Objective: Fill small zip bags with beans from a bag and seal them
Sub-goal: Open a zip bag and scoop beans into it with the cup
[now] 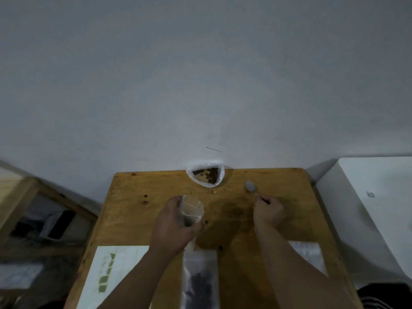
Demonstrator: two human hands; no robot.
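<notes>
An open white plastic bag (205, 177) holding dark beans stands at the far edge of the wooden table (289, 219), against the wall. My left hand (171, 228) grips a small clear zip bag (192, 209), its mouth held open and pointing up and away. My right hand (268, 210) holds a metal spoon (251, 187) by the handle, the bowl empty and just right of the bean bag. A clear zip bag with dark beans inside (199, 281) lies flat on the near part of the table between my forearms.
A white sheet with green marks (109, 273) lies at the near left. Clear empty zip bags (308, 255) lie under my right forearm. A few loose beans dot the table. A wooden shelf (29, 210) stands left, a white box (374, 197) right.
</notes>
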